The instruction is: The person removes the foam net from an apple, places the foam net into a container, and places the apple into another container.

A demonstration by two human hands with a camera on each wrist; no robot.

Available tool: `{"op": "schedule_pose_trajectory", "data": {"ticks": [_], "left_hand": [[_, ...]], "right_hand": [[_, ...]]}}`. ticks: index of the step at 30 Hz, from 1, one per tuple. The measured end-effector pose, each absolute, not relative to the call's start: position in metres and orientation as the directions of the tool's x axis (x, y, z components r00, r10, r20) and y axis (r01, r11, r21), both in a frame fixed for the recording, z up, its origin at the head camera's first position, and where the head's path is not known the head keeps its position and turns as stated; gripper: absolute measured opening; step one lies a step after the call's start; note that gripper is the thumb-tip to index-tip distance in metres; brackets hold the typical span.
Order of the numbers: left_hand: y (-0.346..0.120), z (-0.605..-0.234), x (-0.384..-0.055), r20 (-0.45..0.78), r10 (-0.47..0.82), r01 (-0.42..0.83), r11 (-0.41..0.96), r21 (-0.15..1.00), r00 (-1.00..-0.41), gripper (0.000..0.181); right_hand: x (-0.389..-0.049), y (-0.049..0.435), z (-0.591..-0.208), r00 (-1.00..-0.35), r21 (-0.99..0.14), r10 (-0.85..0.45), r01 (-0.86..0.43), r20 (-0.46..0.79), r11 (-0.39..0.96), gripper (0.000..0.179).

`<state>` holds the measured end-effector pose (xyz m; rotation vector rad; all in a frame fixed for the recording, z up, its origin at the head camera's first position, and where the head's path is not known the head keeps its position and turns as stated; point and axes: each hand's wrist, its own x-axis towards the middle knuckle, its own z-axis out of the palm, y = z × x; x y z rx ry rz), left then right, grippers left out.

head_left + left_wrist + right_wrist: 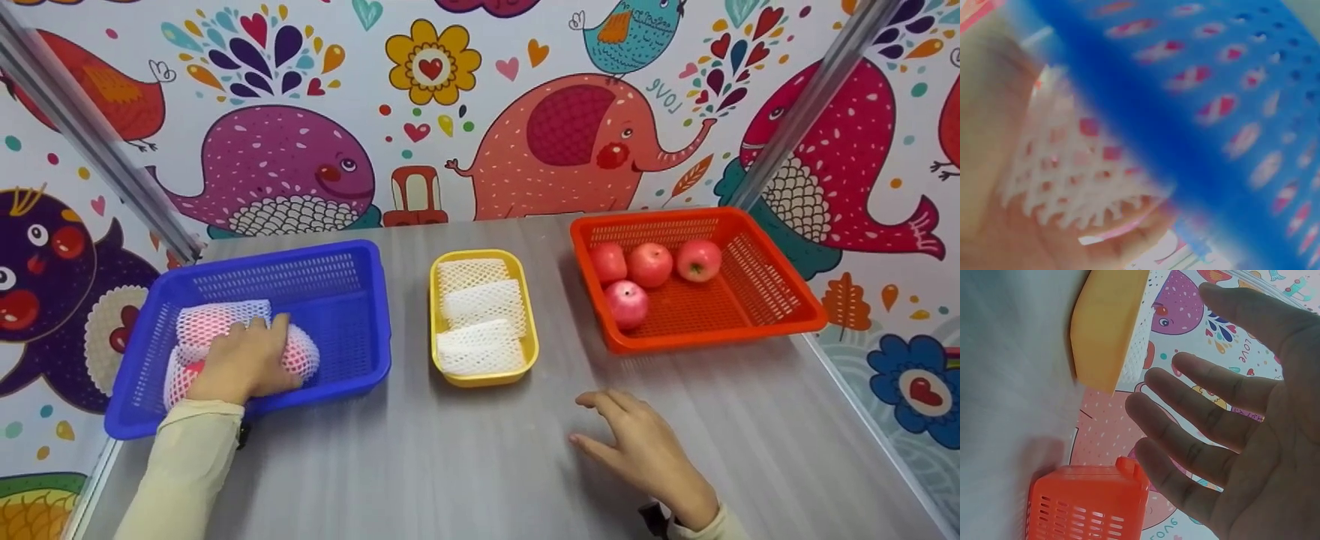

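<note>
At the left, my left hand [244, 364] reaches into a blue plastic basket [381, 315] and grips an apple in a white foam net [302, 352]. In the left wrist view, the fingers and thumb curl round the netted apple [1072, 152], partly hidden behind the blue rim [1129, 107]. Other netted apples [210, 326] lie beside it in the basket, partly covered by the hand. My right hand [645, 442] hovers above the table in front of the red basket [720, 341], holding nothing. Its fingers are spread and relaxed in the right wrist view [1230, 433].
Between the baskets stands a yellow tray [484, 380] with several white foam nets [480, 349]. Several bare apples [649, 265] sit in the left half of the red basket. A patterned wall [480, 60] and metal posts [817, 97] close off the grey table [465, 457] at the back.
</note>
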<state>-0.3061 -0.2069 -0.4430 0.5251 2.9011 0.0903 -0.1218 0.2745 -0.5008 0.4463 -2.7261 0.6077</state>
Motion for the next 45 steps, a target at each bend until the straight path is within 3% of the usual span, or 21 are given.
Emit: {"op": "schedule_pose_trajectory", "data": {"ticks": [5, 10, 16, 21, 27, 33, 38, 45], "left_hand": [[-0.198, -0.415, -0.288, -0.035, 0.361, 0.355, 0.928, 0.116, -0.932, 0.101], [-0.175, -0.399, -0.259, 0.101, 0.432, 0.443, 0.886, 0.140, -0.896, 0.104], [-0.149, -0.406, -0.229, 0.261, 0.531, 0.575, 0.806, 0.140, -0.807, 0.104], [-0.129, -0.428, -0.210, 0.316, 0.558, 0.628, 0.754, 0.194, -0.767, 0.097], [-0.106, -0.470, -0.187, 0.356, 0.561, 0.660, 0.685, 0.308, -0.748, 0.089], [-0.089, -0.503, -0.172, 0.296, 0.569, 0.640, 0.645, 0.418, -0.767, 0.085], [-0.089, -0.517, -0.163, 0.194, 0.566, 0.581, 0.661, 0.475, -0.802, 0.086], [-0.091, -0.521, -0.162, 0.175, 0.550, 0.554, 0.662, 0.505, -0.817, 0.084]], "right_hand": [[-0.120, 0.272, -0.500, -0.902, -0.359, -0.223, -0.360, 0.370, 0.861, 0.040], [-0.119, 0.271, -0.498, -0.904, -0.356, -0.210, -0.348, 0.371, 0.867, 0.038], [-0.119, 0.270, -0.500, -0.907, -0.364, -0.215, -0.350, 0.361, 0.863, 0.037], [-0.117, 0.269, -0.504, -0.904, -0.378, -0.225, -0.364, 0.364, 0.851, 0.036], [-0.115, 0.267, -0.508, -0.908, -0.394, -0.229, -0.365, 0.350, 0.844, 0.035], [-0.113, 0.262, -0.511, -0.922, -0.420, -0.230, -0.350, 0.311, 0.837, 0.034], [-0.111, 0.260, -0.513, -0.933, -0.440, -0.230, -0.336, 0.277, 0.833, 0.032], [-0.115, 0.261, -0.512, -0.947, -0.436, -0.223, -0.307, 0.233, 0.846, 0.034]]}}
